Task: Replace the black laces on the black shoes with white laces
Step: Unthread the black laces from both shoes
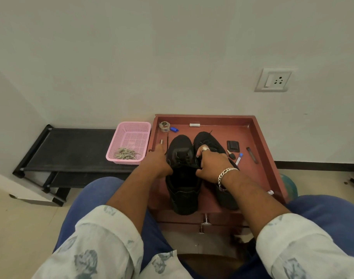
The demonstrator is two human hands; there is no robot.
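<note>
Two black shoes stand side by side, toes pointing away, on a reddish-brown tabletop. My left hand grips the left side of the left shoe near its laces. My right hand, with a ring and a silver bracelet, pinches the black lace at the same shoe's tongue from the right. Most of the right shoe is hidden behind my right hand and arm. One black lace end trails onto the tabletop at the left. A bundle of whitish laces lies in a pink basket.
The pink basket sits on a black rack left of the tabletop. Small items lie around the shoes: a tape roll, a blue cap, a black wallet, a key, a pen. The wall stands close behind.
</note>
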